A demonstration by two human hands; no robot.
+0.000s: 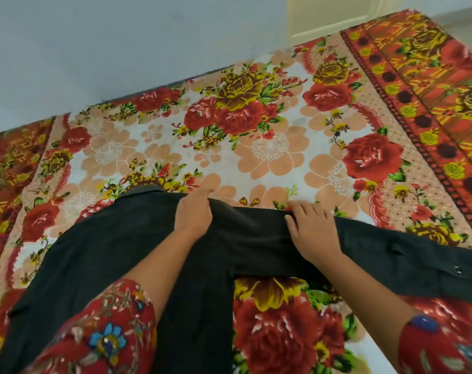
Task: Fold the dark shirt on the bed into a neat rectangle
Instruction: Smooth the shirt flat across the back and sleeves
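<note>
The dark shirt (pixel 99 252) lies spread on the bed, its body running toward me at the left and one long sleeve (pixel 407 263) stretching to the right, a button showing near the cuff. My left hand (pixel 193 214) pinches the shirt's far edge near the shoulder, fingers curled over the cloth. My right hand (pixel 310 228) lies flat on the sleeve's upper part close to its far edge, with the fingers straight and spread. The collar pokes out just beyond my left hand.
The bed is covered by a floral sheet (pixel 270 147) in red, peach and yellow, with a red patterned border (pixel 431 109) on the right. A pale wall (pixel 121 44) runs along the far side. A door frame stands at the upper right.
</note>
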